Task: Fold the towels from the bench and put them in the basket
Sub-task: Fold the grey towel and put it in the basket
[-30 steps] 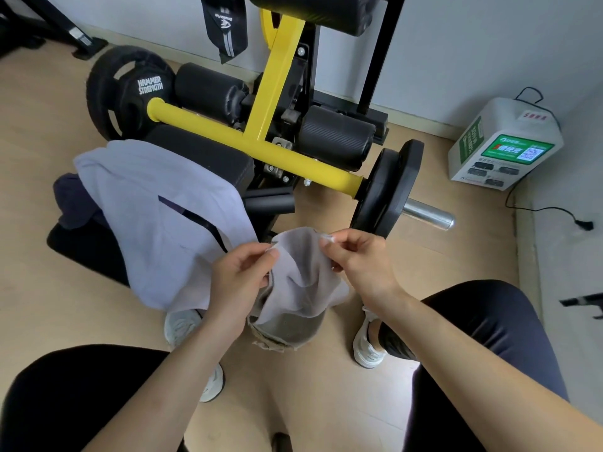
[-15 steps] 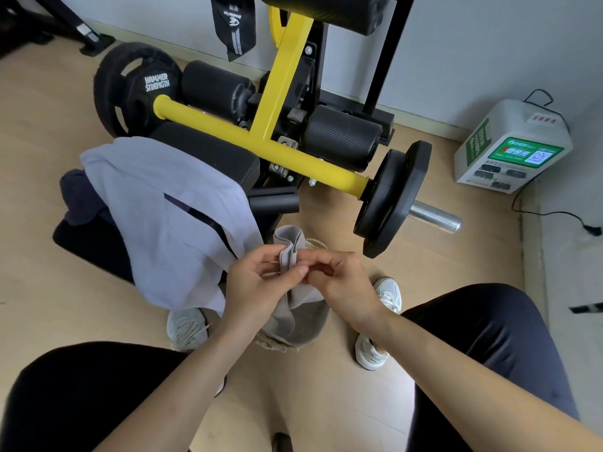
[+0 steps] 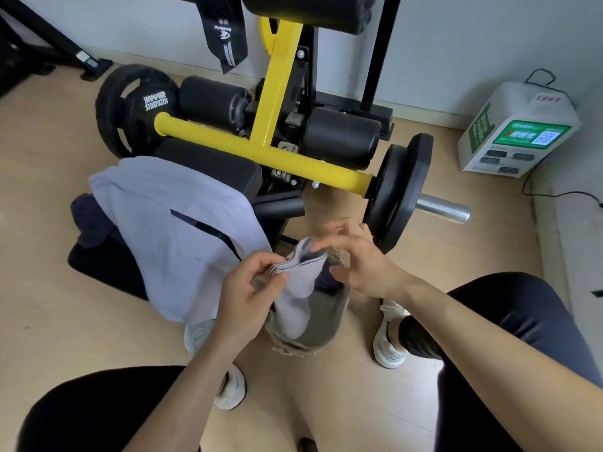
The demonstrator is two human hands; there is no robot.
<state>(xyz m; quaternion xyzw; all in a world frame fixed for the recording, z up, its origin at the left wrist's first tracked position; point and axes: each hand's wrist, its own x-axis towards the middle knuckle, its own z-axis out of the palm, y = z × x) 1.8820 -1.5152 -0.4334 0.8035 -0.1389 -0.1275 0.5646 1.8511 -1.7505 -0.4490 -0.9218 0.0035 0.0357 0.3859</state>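
A small grey towel point(image 3: 295, 296), folded double, hangs from my left hand point(image 3: 246, 288), which pinches its top edge. Its lower end dips into the beige fabric basket point(image 3: 318, 336) on the floor between my feet. My right hand point(image 3: 357, 259) hovers at the towel's upper right corner with fingers loosely curled, a fingertip barely touching it. Something dark lies inside the basket under my right hand. A large lavender towel point(image 3: 169, 230) drapes over the black bench point(image 3: 208, 159), and a dark navy towel point(image 3: 88, 223) lies at its left.
A yellow-framed gym machine point(image 3: 270, 151) with black weight plates point(image 3: 396, 190) and a steel bar end point(image 3: 443, 210) stands just beyond the basket. A white charging box point(image 3: 518, 128) with a cable sits by the right wall. My white shoes point(image 3: 390, 340) flank the basket.
The towel's two corners were brought together into my left hand. My right hand then let go and drew back to the right; the folded towel sank lower toward the basket.
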